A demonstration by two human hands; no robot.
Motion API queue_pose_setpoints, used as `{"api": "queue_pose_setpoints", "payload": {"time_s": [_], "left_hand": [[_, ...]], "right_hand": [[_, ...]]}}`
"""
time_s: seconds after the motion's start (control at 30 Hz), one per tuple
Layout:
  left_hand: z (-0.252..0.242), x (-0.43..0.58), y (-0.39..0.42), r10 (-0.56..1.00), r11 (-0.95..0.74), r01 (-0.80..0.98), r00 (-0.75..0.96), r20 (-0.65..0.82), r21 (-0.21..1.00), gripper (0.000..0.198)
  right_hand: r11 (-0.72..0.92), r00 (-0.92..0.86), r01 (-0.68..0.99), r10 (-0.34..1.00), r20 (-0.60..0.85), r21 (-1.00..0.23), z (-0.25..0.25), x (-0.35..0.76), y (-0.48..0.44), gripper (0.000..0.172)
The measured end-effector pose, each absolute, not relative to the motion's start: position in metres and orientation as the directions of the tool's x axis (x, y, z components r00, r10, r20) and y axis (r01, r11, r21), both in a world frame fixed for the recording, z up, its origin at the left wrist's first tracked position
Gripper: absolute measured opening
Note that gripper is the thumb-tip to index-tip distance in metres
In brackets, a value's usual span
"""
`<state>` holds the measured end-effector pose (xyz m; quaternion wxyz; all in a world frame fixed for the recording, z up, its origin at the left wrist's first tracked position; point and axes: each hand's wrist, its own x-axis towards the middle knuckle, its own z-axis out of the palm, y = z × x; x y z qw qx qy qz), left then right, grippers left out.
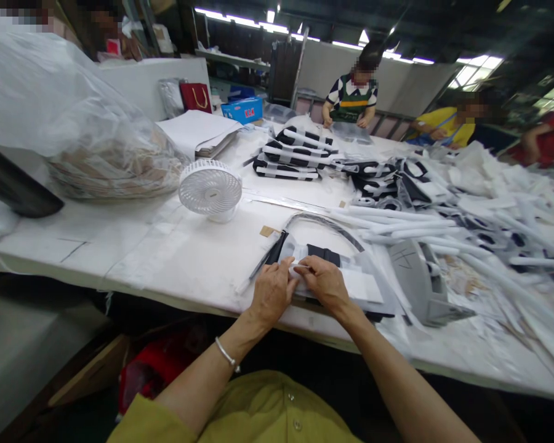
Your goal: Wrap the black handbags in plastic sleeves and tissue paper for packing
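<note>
My left hand [272, 289] and my right hand [324, 284] are close together at the table's front edge, thumbs and fingers pinched. Between their fingertips is a thin white piece of wrapping [298, 271], partly hidden by the fingers. Beneath and behind it lies a flat black item, which looks like a bag, with a black panel [324, 254] and pale wrapping over it. A dark curved strap or handle [332, 223] arches out behind. By my right wrist, a white rectangular sheet [362, 287] rests on the item.
Left of my hands stands a small white fan [211, 189]. To the right are a grey tape dispenser [418, 280] and white padded tubes [397, 231]. Wrapped black-and-white items [293, 154] are stacked behind. A large plastic-covered bundle [115, 166] sits left. Co-workers are across the table.
</note>
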<state>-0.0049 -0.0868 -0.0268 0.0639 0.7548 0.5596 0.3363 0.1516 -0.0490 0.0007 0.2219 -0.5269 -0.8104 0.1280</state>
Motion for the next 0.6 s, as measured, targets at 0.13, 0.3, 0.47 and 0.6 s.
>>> {"api": "queue_pose_setpoints", "payload": {"time_s": [0.13, 0.3, 0.47, 0.6], "left_hand": [[-0.025, 0.001, -0.076, 0.909, -0.286, 0.840, 0.087, 0.407, 0.461, 0.040], [-0.031, 0.006, -0.066, 0.904, -0.235, 0.892, 0.056, 0.423, 0.385, 0.047], [-0.038, 0.007, -0.064, 0.889, -0.214, 0.905, 0.025, 0.457, 0.367, 0.047], [-0.034, 0.006, -0.064, 0.881, -0.255, 0.918, 0.090, 0.465, 0.304, 0.036]], "right_hand": [[0.371, -0.307, 0.788, 0.929, 0.209, -0.491, 0.004, 0.151, -0.029, 0.020], [0.285, -0.239, 0.797, 0.959, 0.155, -0.533, -0.003, 0.153, -0.012, 0.014], [0.195, -0.175, 0.746, 0.980, 0.094, -0.637, -0.011, 0.154, -0.005, 0.012], [0.154, -0.140, 0.746, 0.987, 0.073, -0.648, -0.013, 0.153, -0.005, 0.014]]}}
